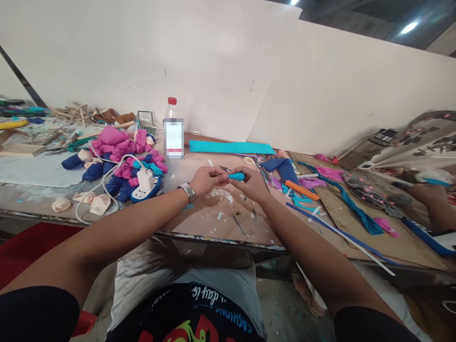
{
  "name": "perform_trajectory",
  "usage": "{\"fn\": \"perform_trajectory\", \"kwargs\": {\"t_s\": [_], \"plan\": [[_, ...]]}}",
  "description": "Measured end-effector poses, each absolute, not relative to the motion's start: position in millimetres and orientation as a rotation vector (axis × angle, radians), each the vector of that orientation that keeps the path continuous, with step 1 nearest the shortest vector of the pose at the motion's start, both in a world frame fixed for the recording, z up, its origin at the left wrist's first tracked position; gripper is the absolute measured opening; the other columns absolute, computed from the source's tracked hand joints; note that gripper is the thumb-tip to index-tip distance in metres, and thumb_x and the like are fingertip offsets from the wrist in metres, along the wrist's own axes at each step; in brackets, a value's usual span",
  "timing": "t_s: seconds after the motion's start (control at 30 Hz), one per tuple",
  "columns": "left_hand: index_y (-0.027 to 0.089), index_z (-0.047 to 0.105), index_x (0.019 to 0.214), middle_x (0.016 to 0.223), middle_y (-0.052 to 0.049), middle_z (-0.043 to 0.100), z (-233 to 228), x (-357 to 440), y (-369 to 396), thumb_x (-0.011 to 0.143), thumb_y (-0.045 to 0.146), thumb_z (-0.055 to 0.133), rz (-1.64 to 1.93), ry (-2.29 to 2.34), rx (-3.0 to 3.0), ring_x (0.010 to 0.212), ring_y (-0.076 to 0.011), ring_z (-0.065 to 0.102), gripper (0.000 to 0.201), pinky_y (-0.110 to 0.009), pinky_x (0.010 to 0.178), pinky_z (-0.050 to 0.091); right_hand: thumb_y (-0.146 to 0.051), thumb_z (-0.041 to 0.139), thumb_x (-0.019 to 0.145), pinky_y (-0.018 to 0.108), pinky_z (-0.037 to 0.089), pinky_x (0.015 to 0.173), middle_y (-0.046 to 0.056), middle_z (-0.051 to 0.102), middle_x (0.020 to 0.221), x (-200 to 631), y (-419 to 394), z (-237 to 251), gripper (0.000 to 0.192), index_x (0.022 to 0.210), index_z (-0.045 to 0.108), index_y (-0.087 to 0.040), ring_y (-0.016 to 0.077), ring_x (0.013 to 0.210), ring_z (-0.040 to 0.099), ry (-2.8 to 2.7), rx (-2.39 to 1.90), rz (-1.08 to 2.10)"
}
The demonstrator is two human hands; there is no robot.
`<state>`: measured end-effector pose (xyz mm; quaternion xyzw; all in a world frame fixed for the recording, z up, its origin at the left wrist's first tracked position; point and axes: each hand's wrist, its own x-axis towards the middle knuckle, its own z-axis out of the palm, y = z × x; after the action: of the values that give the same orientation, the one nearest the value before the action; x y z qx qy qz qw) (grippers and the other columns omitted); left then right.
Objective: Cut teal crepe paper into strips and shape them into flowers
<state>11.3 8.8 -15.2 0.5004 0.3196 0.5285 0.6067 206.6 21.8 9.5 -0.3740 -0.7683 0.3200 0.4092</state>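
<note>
Cluttered worktable [213, 218] — both hands, left [208, 180] and right [252, 183], pinching small teal roll [236, 176]; bottle [173, 130] behind.

Single head-worn view, looking forward and down along both outstretched forearms from close above the lap, across the cluttered workbench [199, 223] to the white wall panels [213, 61] close behind.

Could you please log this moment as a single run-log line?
left hand: pinching teal fabric piece | right hand: gripping same piece | position: above worktable | nearby: bottle, power strip
</note>
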Motion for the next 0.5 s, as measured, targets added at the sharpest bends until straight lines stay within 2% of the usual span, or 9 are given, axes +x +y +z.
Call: {"fn": "perform_trajectory", "kwargs": {"t_s": [0.17, 0.33, 0.5], "plan": [[0.011, 0.076, 0.086, 0.081, -0.009, 0.077, -16.6, 10.6, 9.3, 0.057, 0.048, 0.094, 1.231, 0.722, 1.152, 0.077, -0.0186, 0.073, 0.05, -0.044, 0.091, 0.06, -0.045, 0.08, 0.075, 0.033, 0.05, 0.07, 0.003, 0.071, 0.087, 210.0, 25.6, 6.2, 0.032, 0.095, 0.072, -0.021, 0.0188, 0.075, 0.061, -1.949, -0.948, 0.809], [0.012, 0.078, 0.094, 0.087, -0.01, 0.078, -21.3, 9.2, 11.6, 0.056, 0.044, 0.095, 1.189, 0.692, 1.172, 0.082, -0.0193, 0.073, 0.053, -0.042, 0.093, 0.059, -0.045, 0.08, 0.075, 0.033, 0.05, 0.071, 0.004, 0.072, 0.088, 210.4, 24.9, 8.1, 0.031, 0.092, 0.073, -0.021, 0.02, 0.078, 0.062, -1.949, -0.97, 0.775], [0.011, 0.078, 0.093, 0.083, -0.01, 0.077, -22.6, 7.9, 12.7, 0.055, 0.046, 0.094, 1.202, 0.757, 1.249, 0.08, -0.02, 0.073, 0.054, -0.041, 0.088, 0.059, -0.044, 0.08, 0.075, 0.033, 0.05, 0.072, 0.004, 0.073, 0.089, 210.7, 25.2, 9.2, 0.03, 0.092, 0.074, -0.02, 0.0203, 0.079, 0.063, -1.945, -0.966, 0.773]]}}
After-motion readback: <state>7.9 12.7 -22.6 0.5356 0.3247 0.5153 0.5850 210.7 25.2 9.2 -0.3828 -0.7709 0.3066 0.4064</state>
